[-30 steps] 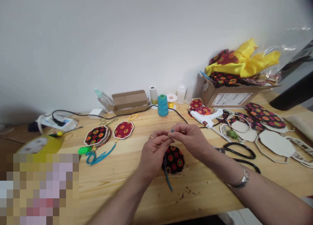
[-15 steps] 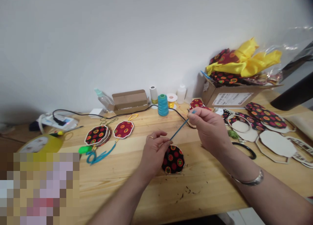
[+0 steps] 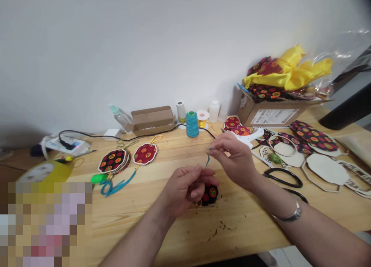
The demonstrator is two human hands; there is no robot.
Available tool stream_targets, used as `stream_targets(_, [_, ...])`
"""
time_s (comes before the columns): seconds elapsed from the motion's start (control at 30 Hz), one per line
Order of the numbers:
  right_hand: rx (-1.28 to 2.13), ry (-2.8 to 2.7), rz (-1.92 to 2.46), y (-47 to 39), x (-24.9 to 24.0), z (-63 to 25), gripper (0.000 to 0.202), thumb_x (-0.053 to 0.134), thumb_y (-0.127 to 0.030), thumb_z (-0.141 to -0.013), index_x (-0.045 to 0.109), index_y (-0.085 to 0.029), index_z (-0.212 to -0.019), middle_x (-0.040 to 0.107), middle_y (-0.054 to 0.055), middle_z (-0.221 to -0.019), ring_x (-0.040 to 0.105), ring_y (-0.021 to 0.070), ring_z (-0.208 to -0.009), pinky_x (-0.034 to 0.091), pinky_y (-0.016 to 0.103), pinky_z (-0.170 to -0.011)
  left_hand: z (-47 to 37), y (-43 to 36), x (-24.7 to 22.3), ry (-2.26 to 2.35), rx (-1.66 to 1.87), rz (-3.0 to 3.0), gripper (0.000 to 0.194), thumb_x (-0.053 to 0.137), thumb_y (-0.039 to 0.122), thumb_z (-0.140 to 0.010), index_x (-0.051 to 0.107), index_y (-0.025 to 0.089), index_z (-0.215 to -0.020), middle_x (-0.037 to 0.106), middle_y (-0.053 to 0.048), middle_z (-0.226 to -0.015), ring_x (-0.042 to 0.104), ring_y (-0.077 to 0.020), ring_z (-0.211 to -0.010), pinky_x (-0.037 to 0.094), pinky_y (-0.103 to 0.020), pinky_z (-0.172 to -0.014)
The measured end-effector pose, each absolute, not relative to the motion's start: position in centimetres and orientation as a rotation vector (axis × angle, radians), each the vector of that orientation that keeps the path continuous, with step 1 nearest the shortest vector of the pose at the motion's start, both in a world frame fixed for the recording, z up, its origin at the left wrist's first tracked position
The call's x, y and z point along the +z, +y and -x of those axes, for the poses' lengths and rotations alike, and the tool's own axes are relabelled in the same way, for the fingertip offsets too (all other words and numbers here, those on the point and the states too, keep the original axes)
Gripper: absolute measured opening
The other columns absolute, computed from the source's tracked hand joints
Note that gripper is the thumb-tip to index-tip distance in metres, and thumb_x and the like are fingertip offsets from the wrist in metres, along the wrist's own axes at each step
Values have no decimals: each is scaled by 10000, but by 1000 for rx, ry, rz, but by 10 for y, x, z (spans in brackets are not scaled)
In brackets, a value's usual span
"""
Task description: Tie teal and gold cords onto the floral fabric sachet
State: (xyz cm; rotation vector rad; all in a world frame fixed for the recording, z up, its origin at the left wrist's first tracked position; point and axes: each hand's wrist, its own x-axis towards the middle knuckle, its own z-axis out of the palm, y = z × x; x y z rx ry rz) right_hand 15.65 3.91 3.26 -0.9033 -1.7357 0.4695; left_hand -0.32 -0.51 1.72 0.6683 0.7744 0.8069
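Observation:
My right hand [image 3: 234,159] pinches a blue thread [image 3: 207,160] between thumb and fingertips. The thread drops, slightly wavy, to the fingers of my left hand [image 3: 184,189], which are curled around its lower end. Under my left fingers, a patterned black fabric piece [image 3: 211,195] with red and orange motifs lies on the wooden table [image 3: 162,236], partly covered by the hand. A spool of teal thread [image 3: 192,124] stands upright behind my hands.
Left of my hands are a red patterned ornament [image 3: 145,154] and a stack of black patterned ones [image 3: 113,162]. Black-handled scissors [image 3: 284,177] lie at right, near pale cut-out plates [image 3: 327,169]. A cardboard box [image 3: 269,114] of fabric stands behind. A black cord [image 3: 136,137] crosses the back.
My right hand has moved left and down, closer to my left hand. My left hand has turned and curled its fingers. The thread stretch between the hands is shorter, and more of the scissors shows.

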Motion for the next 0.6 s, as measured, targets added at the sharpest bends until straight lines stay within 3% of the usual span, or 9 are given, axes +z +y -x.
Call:
stream_targets(0.07, [368, -1879, 809, 34, 32, -153, 134, 584, -116, -783, 596, -176, -664, 573, 12, -679, 477, 136, -708, 402, 302, -690, 4, -3, 18, 733, 781, -571, 346, 568, 393, -788, 682, 75, -863, 695, -144, -784, 298, 2, -349, 154, -167, -360])
stream_targets(0.13, [277, -2004, 718, 30, 32, -151, 149, 547, -86, -795, 610, -175, -694, 582, 19, -685, 458, 141, -713, 408, 307, -696, 5, -2, 17, 714, 801, -479, 312, 577, 387, -787, 659, 86, -801, 672, -91, -696, 290, 7, -339, 133, -150, -346])
stream_targets(0.33, [66, -2285, 544, 25, 29, -152, 166, 482, -105, -854, 612, -153, -762, 598, 33, -716, 440, 142, -710, 398, 312, -697, 7, 3, 11, 707, 850, -312, 212, 656, 260, -737, 531, 113, -650, 444, 60, -512, 253, 13, -351, 132, -112, -339])
stream_targets(0.47, [-28, -2450, 505, 21, 30, -153, 208, 460, -158, -883, 588, -135, -721, 584, 32, -727, 424, 150, -724, 347, 311, -640, 9, 4, 8, 739, 873, -404, 212, 668, 194, -726, 512, 103, -615, 314, 92, -477, 205, 17, -371, 142, -103, -356])
stream_targets(0.6, [-26, -2535, 464, 19, 33, -151, 248, 422, -154, -896, 559, -135, -690, 554, 30, -729, 418, 145, -734, 334, 299, -644, 9, 4, 5, 781, 868, -491, 167, 673, 220, -730, 574, 92, -690, 324, 88, -481, 195, 15, -385, 145, -111, -373])
